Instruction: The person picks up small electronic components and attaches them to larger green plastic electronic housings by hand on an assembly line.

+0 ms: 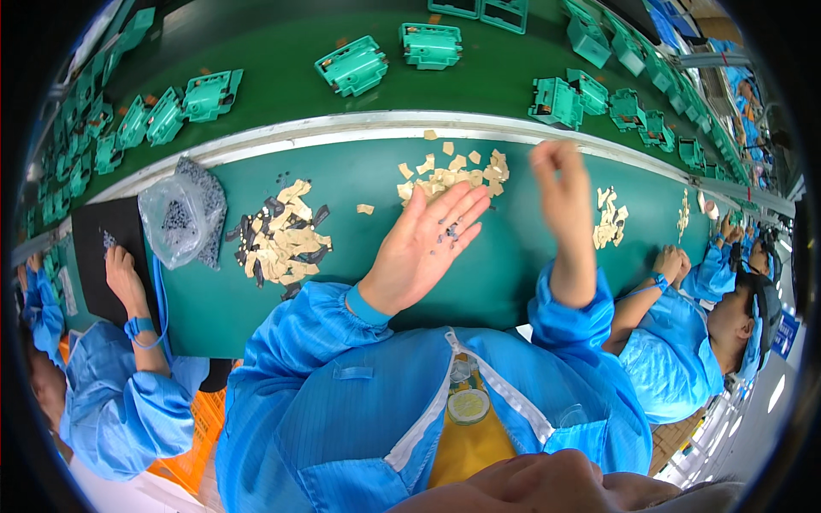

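My left hand (pixel 425 248) lies palm up with its fingers stretched flat. Several small dark grey pieces (pixel 448 234) rest on its fingers. Just beyond it, a heap of small cream-coloured flat pieces (pixel 449 178) is spread on the green tabletop (pixel 359 171). Raised to the right of that heap is my right hand (pixel 560 192), blurred, its fingers bent and drawn together. Whatever may be between those fingertips is hidden. To the left lies a pile of cream and dark strips (pixel 282 235).
A clear plastic bag (pixel 181 214) of small grey pieces stands at left, beside a black mat (pixel 107 231). Beyond a pale rail (pixel 342 130), teal plastic housings (pixel 351 66) sit on a green belt (pixel 274 51). Co-workers in blue (pixel 128 393) sit on both sides.
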